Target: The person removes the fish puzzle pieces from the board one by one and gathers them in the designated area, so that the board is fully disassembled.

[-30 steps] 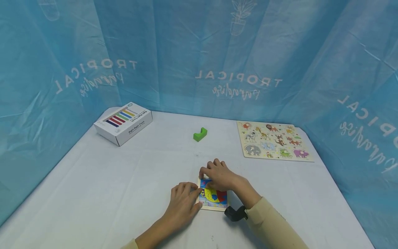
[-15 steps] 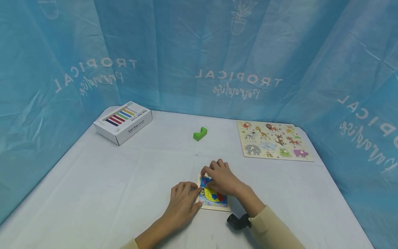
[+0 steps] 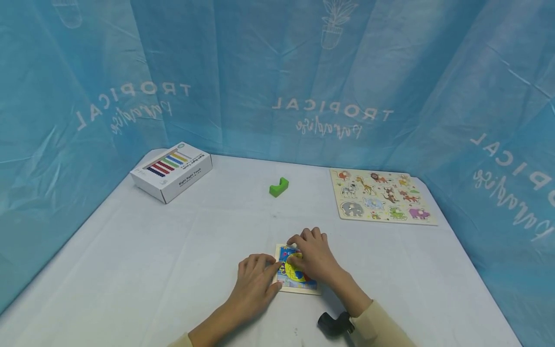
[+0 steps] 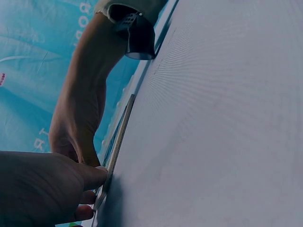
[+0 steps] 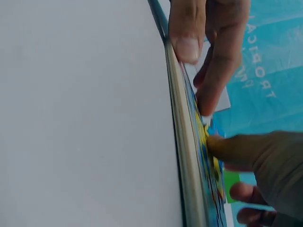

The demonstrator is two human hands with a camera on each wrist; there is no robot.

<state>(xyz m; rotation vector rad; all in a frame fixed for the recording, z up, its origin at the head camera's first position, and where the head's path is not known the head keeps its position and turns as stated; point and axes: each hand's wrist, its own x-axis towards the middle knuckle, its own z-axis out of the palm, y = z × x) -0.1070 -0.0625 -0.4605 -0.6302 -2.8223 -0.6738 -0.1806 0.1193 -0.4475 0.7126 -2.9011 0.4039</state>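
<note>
A small wood-framed jigsaw puzzle (image 3: 298,291) with a yellow, red and blue picture lies flat on the table. My left hand (image 3: 253,286) holds its left side, thumb at the near-left corner and a finger over the edge, as the right wrist view also shows. My right hand (image 3: 315,255) is over the puzzle's right part, its thumb pressing on the yellow pieces and its bent fingers near the far rim. The right hand (image 4: 80,104) hides part of the picture. No loose piece shows between its fingers.
A white box (image 3: 171,173) stands at the back left of the table. A green curved block (image 3: 279,187) lies beyond the puzzle, and an animal puzzle board (image 3: 381,196) at the back right. Blue curtains surround the table; a black wrist camera (image 3: 335,324) sits under the right wrist.
My right hand has shifted right and slightly nearer over the puzzle, uncovering more of its far-left part. My left hand has stayed in place.
</note>
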